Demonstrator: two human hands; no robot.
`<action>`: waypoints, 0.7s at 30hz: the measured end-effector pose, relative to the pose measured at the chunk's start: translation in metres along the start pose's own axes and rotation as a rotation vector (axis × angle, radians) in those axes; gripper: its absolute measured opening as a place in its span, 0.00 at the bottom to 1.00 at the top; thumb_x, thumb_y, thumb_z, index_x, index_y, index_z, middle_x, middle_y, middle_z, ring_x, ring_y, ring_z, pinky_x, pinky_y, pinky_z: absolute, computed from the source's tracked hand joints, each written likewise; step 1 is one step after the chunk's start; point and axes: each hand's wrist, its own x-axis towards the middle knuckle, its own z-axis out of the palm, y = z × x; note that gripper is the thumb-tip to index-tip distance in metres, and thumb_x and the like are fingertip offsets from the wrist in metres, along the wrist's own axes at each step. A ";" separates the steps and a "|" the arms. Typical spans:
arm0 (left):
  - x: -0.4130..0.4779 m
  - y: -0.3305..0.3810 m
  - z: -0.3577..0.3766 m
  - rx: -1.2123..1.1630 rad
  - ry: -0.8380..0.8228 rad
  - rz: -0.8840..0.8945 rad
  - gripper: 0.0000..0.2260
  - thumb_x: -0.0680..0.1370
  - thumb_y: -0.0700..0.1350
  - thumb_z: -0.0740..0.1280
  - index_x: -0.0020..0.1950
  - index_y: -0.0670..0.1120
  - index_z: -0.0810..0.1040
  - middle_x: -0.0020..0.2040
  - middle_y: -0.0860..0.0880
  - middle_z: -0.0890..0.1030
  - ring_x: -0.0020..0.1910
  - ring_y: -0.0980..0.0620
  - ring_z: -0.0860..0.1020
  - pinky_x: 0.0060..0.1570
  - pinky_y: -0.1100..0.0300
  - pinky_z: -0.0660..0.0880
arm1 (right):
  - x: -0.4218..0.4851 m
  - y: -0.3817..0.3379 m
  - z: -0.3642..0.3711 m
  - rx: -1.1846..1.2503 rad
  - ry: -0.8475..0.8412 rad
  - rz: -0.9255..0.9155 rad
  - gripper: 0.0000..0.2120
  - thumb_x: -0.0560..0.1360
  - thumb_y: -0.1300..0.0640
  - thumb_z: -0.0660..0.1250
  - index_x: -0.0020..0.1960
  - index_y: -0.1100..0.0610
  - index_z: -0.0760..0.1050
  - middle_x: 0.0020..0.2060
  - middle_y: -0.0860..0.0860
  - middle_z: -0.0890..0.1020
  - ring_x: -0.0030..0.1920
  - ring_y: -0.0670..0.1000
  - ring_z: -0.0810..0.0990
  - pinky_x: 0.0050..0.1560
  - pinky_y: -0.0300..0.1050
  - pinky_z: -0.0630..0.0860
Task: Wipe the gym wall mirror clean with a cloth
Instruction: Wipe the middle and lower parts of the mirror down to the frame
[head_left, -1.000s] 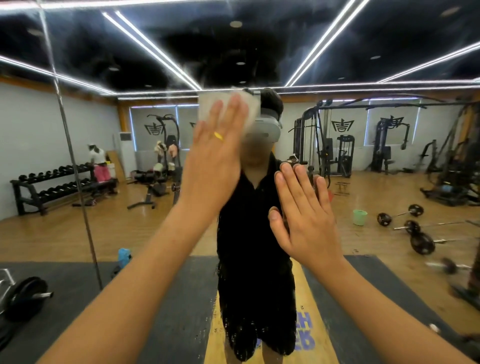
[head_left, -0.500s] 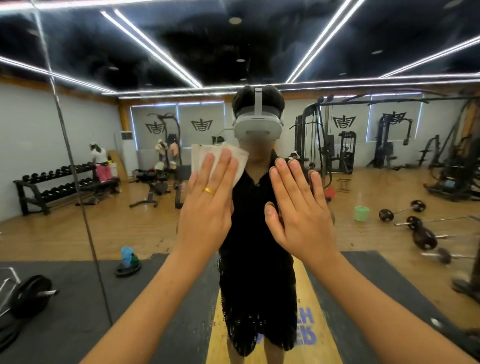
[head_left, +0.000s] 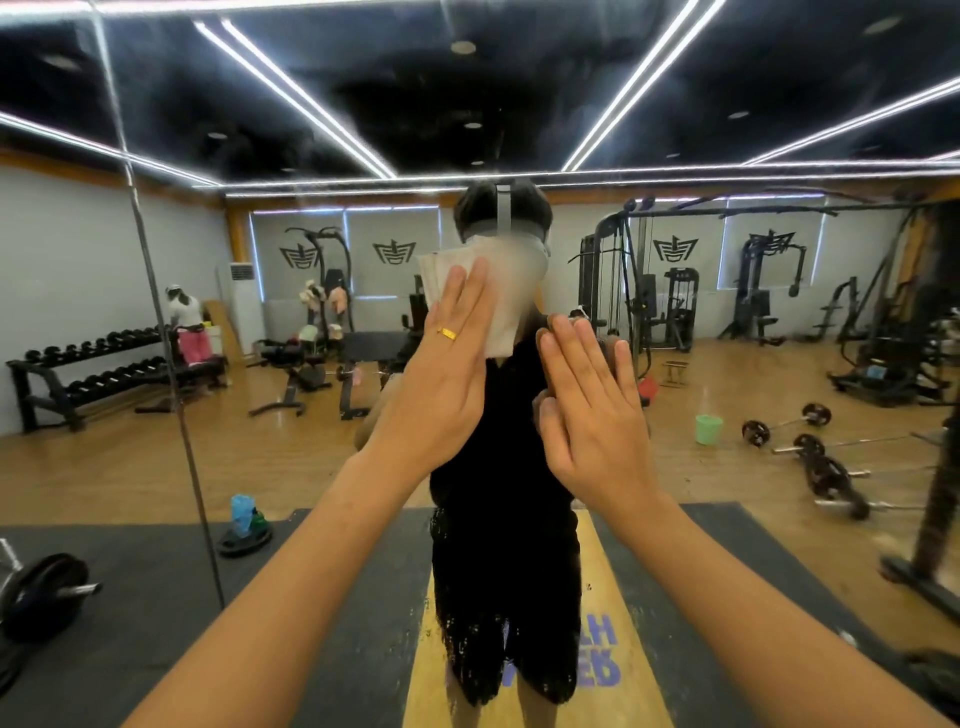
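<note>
Lettering (head_left: 605, 657) in blue shows reversed in the mirror (head_left: 727, 78), on a yellow floor strip at the feet of the reflected person (head_left: 504, 493) in black. Only fragments resembling "H" and "ER" can be read, and the rest is hidden behind that figure. Dark crest logos (head_left: 393, 253) mark the window blinds behind the figure, but no words on them are legible.

The cloth (head_left: 501, 301), white and folded, lies flat on the glass over the reflected person's face. The left hand (head_left: 441, 395) presses it there with straight fingers held together, and a gold ring (head_left: 447, 333) sits on one finger. The right hand (head_left: 592, 415) lies flat against the glass over the figure's chest, its fingers straight and close together, holding nothing.

Half a second ago the cloth sat lower, beside the figure's neck and shoulder. A second ago it was up beside the headset. The right hand has kept its place over the chest throughout.

The glass reflects a gym with a wooden floor, dark mats and a black ceiling crossed by white light strips (head_left: 639, 83). A dumbbell rack (head_left: 93, 364) stands far to the figure's left. A green bucket (head_left: 708, 429) and loose barbells (head_left: 810, 457) lie to its right. A vertical seam (head_left: 171, 364) splits the mirror well left of the figure.
</note>
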 end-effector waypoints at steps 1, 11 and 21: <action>0.001 -0.002 -0.003 -0.006 0.009 0.000 0.25 0.85 0.36 0.55 0.83 0.38 0.55 0.84 0.44 0.52 0.84 0.48 0.47 0.83 0.48 0.48 | 0.004 -0.006 -0.004 0.042 0.014 -0.007 0.29 0.80 0.62 0.58 0.81 0.63 0.60 0.81 0.59 0.61 0.82 0.56 0.57 0.83 0.57 0.48; -0.062 -0.031 -0.005 0.212 0.432 -0.131 0.22 0.83 0.35 0.62 0.78 0.35 0.68 0.79 0.41 0.66 0.82 0.47 0.60 0.79 0.38 0.58 | 0.053 -0.042 0.002 0.046 -0.106 -0.092 0.25 0.82 0.53 0.61 0.77 0.61 0.69 0.80 0.56 0.65 0.81 0.53 0.61 0.81 0.62 0.55; -0.079 -0.052 0.016 0.515 0.315 -0.032 0.24 0.84 0.43 0.56 0.79 0.37 0.66 0.81 0.40 0.64 0.82 0.42 0.60 0.81 0.41 0.52 | 0.116 -0.054 0.024 -0.114 -0.041 0.035 0.30 0.87 0.49 0.52 0.84 0.59 0.49 0.84 0.56 0.51 0.83 0.54 0.48 0.83 0.56 0.45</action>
